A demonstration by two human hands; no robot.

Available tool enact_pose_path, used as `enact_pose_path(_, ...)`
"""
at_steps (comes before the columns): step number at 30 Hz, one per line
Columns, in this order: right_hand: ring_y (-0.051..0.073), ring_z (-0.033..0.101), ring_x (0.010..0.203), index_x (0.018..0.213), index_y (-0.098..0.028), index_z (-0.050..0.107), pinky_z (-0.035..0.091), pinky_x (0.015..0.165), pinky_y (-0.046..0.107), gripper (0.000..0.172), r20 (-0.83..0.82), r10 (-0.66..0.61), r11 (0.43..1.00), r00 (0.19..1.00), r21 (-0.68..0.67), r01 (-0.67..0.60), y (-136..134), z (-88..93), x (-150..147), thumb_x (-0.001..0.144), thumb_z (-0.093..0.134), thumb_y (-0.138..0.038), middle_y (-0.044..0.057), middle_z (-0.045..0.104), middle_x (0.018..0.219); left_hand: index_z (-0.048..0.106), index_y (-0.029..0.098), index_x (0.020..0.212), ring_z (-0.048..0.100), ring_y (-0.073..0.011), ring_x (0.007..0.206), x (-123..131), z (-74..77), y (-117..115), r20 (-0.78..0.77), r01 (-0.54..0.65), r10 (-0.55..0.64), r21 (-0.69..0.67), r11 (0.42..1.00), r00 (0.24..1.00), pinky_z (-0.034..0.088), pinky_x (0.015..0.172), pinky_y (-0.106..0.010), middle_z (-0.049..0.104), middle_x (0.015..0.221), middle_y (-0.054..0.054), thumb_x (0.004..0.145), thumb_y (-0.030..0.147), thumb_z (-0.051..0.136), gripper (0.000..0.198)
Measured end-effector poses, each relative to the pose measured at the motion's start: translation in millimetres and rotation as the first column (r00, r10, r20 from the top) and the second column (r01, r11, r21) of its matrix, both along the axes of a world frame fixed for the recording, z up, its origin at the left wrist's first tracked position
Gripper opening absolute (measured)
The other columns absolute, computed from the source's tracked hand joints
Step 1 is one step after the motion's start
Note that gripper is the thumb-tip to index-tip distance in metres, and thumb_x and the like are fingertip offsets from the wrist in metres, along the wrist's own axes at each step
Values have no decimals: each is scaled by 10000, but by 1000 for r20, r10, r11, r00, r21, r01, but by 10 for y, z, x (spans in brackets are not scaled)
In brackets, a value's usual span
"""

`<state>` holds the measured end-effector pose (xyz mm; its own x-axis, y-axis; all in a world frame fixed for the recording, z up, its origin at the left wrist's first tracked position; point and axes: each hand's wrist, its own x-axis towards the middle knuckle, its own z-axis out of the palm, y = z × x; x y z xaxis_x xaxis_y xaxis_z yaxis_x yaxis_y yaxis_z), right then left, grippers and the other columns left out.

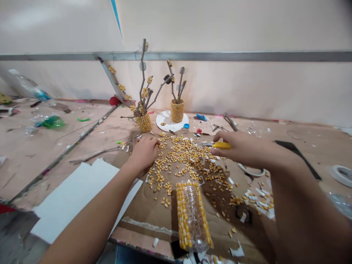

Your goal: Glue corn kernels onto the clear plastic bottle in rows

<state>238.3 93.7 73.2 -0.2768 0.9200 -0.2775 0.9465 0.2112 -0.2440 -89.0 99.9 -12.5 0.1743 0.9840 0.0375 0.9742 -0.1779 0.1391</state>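
My right hand [229,143] is closed round the yellow handle of a utility knife [221,145], its grey blade pointing left over loose corn kernels [187,150]. On the left edge of those kernels rests my left hand [144,152], its fingers loosely bent and apart, with nothing visible in them. Nearer to me, a clear plastic bottle piece [194,216] lies on the cardboard [162,205], rows of kernels covering its sides and a bare strip along the middle. Two kernel-covered pots, one left [143,123] and one right [177,111], hold upright twigs at the back.
White sheets [74,194] lie under my left forearm. A round white disc [163,123] carries the right pot. White paper scraps [261,200], a tape roll [342,175] and a dark flat strip [298,157] lie on the right. A plastic bottle [30,86] is at far left, before the wall.
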Motion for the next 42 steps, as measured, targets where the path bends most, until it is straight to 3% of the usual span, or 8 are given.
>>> enact_pose_path(7,314,738,952,1248,-235,690,531,769,402,472,-16,36,999,999,32,-35,-11,-11,-12,936,575,-570,121,790,1107,792,198,1079,615,-364,1241,-11,-8,11,-7,8,-8,0,1000,1000,407,1092,-565,736,1204,-152,975,201,514,296)
enact_pose_path(12,318,737,970,1247,-244,690,537,786,408,478,-17,51,998,999,39,-50,1,-24,1,932,566,-581,121,784,1138,761,183,1103,672,-294,1163,-65,37,24,29,15,-14,-32,999,999,488,1018,-422,764,1221,-127,969,149,484,310)
enact_pose_path(16,318,741,912,1251,-236,692,532,754,408,485,4,56,998,998,40,-56,2,-22,-31,928,566,-576,124,792,1069,750,161,1076,703,-301,1057,-147,104,40,54,9,-5,-64,998,999,520,916,-406,784,1165,-146,961,171,467,305)
enact_pose_path(19,323,741,954,1264,-259,676,530,767,413,478,16,72,997,997,11,-73,-19,-38,-77,929,576,-586,110,790,1116,756,182,1004,715,-269,979,-183,173,29,95,110,-96,-149,983,991,527,862,-364,798,1077,-107,924,192,517,252)
enact_pose_path(22,329,735,1001,1241,-268,677,530,791,422,460,-7,102,995,995,16,-102,-45,-93,-125,921,598,-588,108,783,1159,752,205,934,712,-206,861,-172,255,-37,157,259,-223,-272,927,962,518,765,-288,796,941,-39,867,197,580,185)
enact_pose_path(25,318,729,989,1192,-261,696,533,802,420,427,-47,155,987,987,42,-153,-63,-163,-168,918,611,-577,100,783,1133,749,208,876,686,-182,756,-132,323,-135,173,327,-281,-361,874,944,478,679,-264,775,833,-11,798,152,596,181)
enact_pose_path(34,329,709,1042,1106,-247,733,554,887,435,328,-46,240,965,970,118,-233,-105,-211,-272,907,679,-502,109,778,1062,766,226,769,671,-205,680,-20,348,-241,70,270,-268,-453,850,961,415,608,-292,764,732,-17,746,158,679,113)
enact_pose_path(42,324,715,1037,1116,-238,724,557,889,437,332,-41,248,963,968,113,-243,-114,-209,-263,918,678,-500,111,778,1099,775,219,830,698,-236,786,-17,289,-210,-16,220,-245,-382,897,969,434,662,-306,785,834,-58,806,183,692,93)
